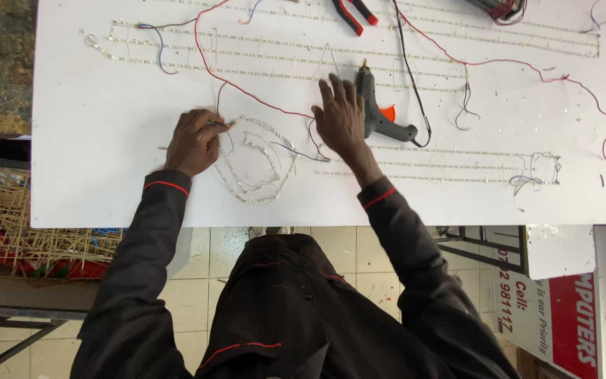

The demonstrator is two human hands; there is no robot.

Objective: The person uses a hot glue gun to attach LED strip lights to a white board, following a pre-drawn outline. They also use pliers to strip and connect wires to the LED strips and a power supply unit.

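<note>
- The person is bending over a white board (106,154) laid flat, with rows of small lights set along it in lines and in one curled figure.
- The left hand (192,142) is closing into a loose fist and pinching the end of a light strip (254,165) against the board, at the upper left of the curled figure.
- The right hand (339,116) is lying open, fingers spread, reaching onto the grey glue gun (376,112), which is resting on the board just right of it; it is touching the gun but not yet gripping it, as far as I can tell.
- A red wire (261,102) is running between the two hands.
- Judgement: a fixing step is in hand; the next move is calling for a firm grip on the gun while the strip is being held steady.
- Red-handled pliers (353,14) are lying at the top edge.
</note>
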